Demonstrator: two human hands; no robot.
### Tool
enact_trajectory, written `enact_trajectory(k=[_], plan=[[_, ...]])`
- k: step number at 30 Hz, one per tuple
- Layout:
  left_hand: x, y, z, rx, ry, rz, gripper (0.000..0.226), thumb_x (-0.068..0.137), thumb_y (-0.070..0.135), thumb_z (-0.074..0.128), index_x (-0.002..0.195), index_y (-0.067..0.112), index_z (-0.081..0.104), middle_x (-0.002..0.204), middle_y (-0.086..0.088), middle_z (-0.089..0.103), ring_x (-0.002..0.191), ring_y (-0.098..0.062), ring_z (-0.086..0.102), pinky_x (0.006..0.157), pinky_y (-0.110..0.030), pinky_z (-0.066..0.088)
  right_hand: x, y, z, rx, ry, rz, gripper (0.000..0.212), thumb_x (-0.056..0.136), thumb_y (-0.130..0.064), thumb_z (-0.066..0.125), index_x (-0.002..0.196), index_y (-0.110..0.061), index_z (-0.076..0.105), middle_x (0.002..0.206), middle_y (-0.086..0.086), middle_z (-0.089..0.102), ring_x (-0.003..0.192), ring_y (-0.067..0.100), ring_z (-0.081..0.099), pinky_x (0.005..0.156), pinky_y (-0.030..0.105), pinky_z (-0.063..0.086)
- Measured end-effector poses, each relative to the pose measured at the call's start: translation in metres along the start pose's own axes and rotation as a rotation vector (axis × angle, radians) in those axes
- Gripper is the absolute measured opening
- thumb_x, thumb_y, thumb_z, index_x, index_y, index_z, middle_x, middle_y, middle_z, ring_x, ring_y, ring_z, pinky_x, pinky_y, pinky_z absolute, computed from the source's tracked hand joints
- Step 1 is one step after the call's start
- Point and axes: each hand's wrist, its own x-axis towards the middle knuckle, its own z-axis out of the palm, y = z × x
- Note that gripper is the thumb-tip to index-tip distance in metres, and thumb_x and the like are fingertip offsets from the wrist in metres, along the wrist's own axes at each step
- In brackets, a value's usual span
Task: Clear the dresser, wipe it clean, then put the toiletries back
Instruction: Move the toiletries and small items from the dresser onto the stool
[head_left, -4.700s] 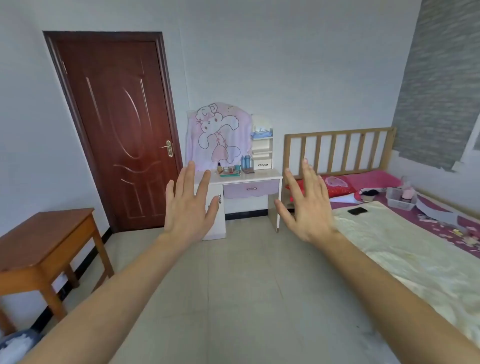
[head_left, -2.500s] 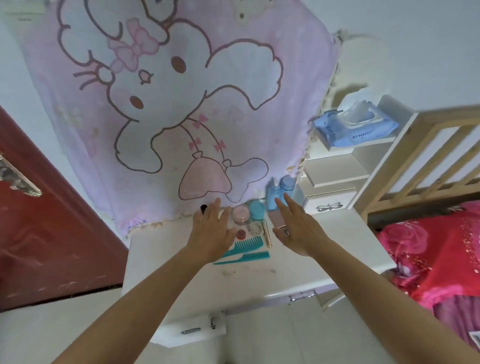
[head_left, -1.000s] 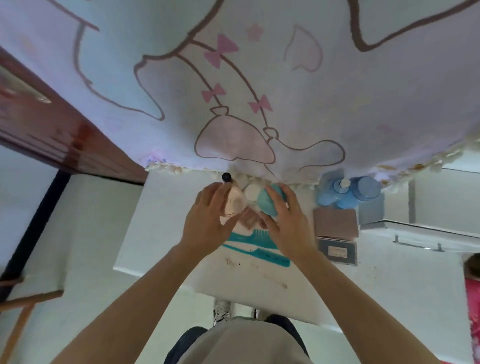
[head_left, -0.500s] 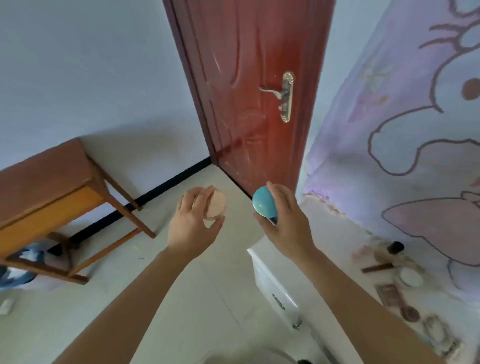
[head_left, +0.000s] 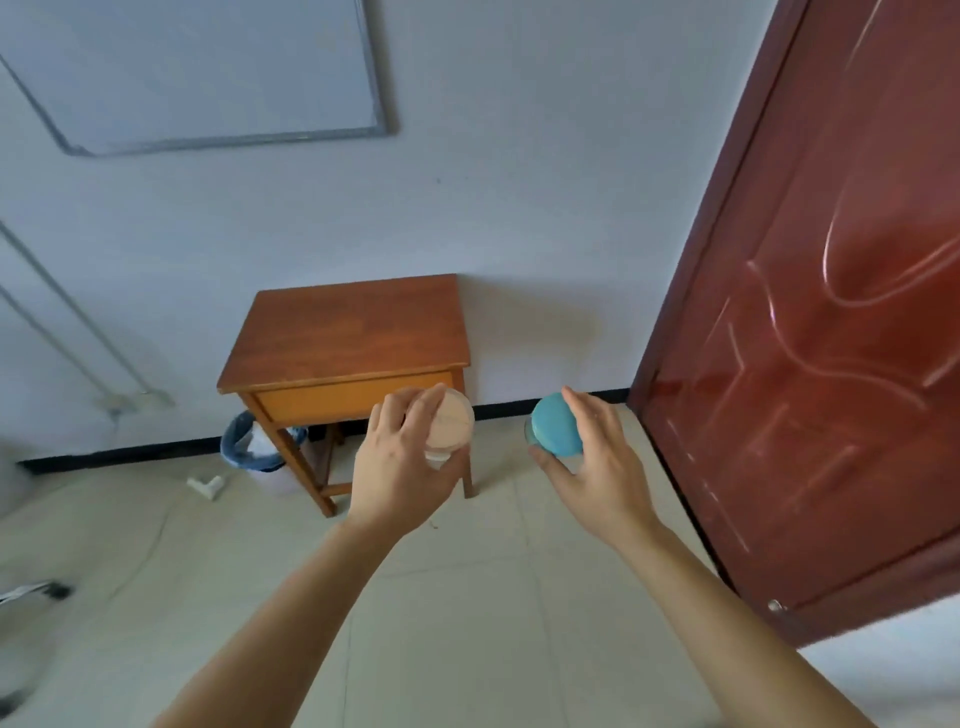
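Note:
My left hand (head_left: 402, 467) grips a round jar with a pale pink lid (head_left: 451, 423), held out in front of me above the floor. My right hand (head_left: 597, 467) holds a round jar with a teal lid (head_left: 557, 425) at the same height, a short way to the right. Both jars hang in the air in front of a small wooden table (head_left: 353, 332) that stands against the white wall. The dresser itself is out of view.
A dark red door (head_left: 831, 312) fills the right side. A bin lined with a blue bag (head_left: 254, 449) stands under the table's left side, with a small white object (head_left: 207, 486) on the tiled floor beside it. A whiteboard (head_left: 197, 73) hangs on the wall.
I have turned left away from the dresser, with both jars lifted off it and still in my hands. The wooden table has come to the centre of view; the dresser has dropped out of sight.

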Motion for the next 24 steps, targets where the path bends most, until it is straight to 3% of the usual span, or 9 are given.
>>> enact_trajectory(k=[8, 12, 24], plan=[[0.109, -0.104, 0.033, 0.013, 0.079, -0.12, 0.073, 0.075, 0.04, 0.079, 0.138, 0.02, 0.048, 0.127, 0.002, 0.05, 0.113, -0.017, 0.047, 0.078, -0.026, 0.047, 0.145, 0.014, 0.113, 0.058, -0.065, -0.098, 0.072, 0.089, -0.047, 0.065, 0.15, -0.02, 0.036, 0.139, -0.005, 0.04, 0.114, 0.006, 0.05, 0.072, 0.025, 0.052], [0.194, -0.155, 0.04, 0.063, 0.096, -0.185, 0.071, 0.076, 0.042, 0.078, 0.138, 0.022, 0.049, 0.126, 0.004, 0.05, 0.112, -0.016, 0.049, 0.077, -0.024, 0.043, 0.243, 0.015, 0.168, 0.105, -0.11, -0.118, 0.074, 0.088, -0.045, 0.069, 0.149, -0.019, 0.037, 0.137, -0.005, 0.042, 0.107, 0.005, 0.052, 0.07, 0.009, 0.043], [0.357, -0.315, 0.032, 0.153, 0.155, -0.318, 0.072, 0.075, 0.046, 0.078, 0.136, 0.026, 0.047, 0.129, 0.005, 0.046, 0.114, -0.014, 0.046, 0.075, -0.024, 0.043, 0.45, -0.035, 0.32, 0.161, -0.244, -0.257, 0.075, 0.089, -0.043, 0.069, 0.151, -0.021, 0.032, 0.142, -0.003, 0.039, 0.114, 0.012, 0.055, 0.079, 0.018, 0.048]])
